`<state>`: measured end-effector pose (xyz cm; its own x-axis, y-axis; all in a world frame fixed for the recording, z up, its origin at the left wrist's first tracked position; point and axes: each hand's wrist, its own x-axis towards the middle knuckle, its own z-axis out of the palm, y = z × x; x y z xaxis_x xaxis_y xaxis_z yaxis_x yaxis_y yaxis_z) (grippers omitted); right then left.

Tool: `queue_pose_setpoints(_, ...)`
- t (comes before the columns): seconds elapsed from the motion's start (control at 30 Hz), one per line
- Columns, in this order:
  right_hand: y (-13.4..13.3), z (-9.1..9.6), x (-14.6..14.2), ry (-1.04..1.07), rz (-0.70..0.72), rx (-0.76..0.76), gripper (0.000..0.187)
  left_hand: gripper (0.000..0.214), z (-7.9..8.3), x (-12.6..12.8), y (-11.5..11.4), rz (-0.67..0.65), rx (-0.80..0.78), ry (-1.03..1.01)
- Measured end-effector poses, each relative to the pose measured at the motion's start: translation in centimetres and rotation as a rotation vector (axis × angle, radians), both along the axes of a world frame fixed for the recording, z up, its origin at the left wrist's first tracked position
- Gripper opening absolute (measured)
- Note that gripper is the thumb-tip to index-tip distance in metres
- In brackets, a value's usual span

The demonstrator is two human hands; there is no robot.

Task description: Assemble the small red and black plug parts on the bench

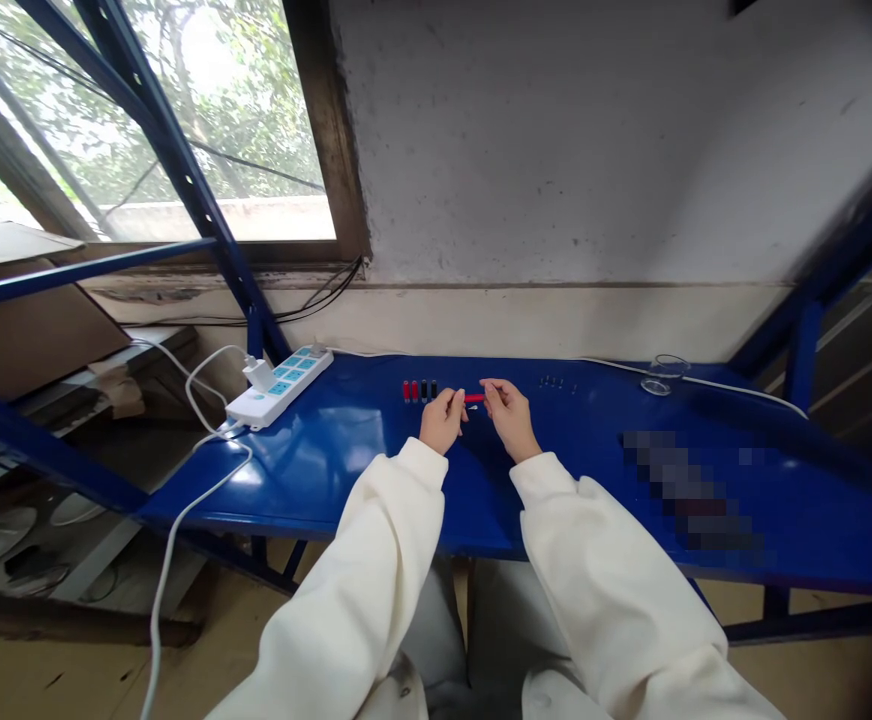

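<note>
Piece (475, 398): red, pinched by my left hand (443, 418) and right hand (509, 412), probably mid-job
Plugs (415, 391): maybe done
Bits (552, 382): unused, I guess

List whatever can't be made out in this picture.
All in the head view:
Red piece: its ends are covered by the left hand and right hand.
Dark patch on the table: pixelated.
Small bits: too small to identify.
White cord: cut off by the bottom edge.
</note>
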<state>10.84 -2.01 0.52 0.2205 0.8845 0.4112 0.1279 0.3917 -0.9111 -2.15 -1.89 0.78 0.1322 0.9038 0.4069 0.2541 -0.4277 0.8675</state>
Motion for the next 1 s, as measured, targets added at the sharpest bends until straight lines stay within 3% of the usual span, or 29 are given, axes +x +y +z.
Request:
queue_pose_setpoints(0.17,0.1,0.1,0.2,0.086,-0.019,-0.019,0.035,0.041,0.4,0.1,0.2,0.058,-0.090,-0.143)
queue_pose_setpoints(0.3,0.3,0.1,0.7,0.189,-0.127,-0.031,0.036,0.039,0.4,0.0,0.7,0.107,-0.149,-0.290)
queue_pose_setpoints(0.47,0.0,0.6,0.9,0.107,-0.193,0.060,0.040,0.039,0.2,0.0,0.8,0.012,-0.215,-0.228)
queue_pose_setpoints(0.6,-0.3,0.9,0.5,-0.007,-0.112,0.047,0.039,0.038,0.0,0.0,0.8,-0.056,-0.190,-0.198)
queue_pose_setpoints(0.87,0.0,0.0,-0.1,-0.112,0.215,-0.111,0.036,0.032,0.0,-0.1,0.9,-0.011,-0.149,-0.252)
queue_pose_setpoints(1.0,0.0,-0.2,-0.1,-0.127,0.254,-0.161,0.035,0.032,0.0,-0.1,0.9,0.009,-0.126,-0.251)
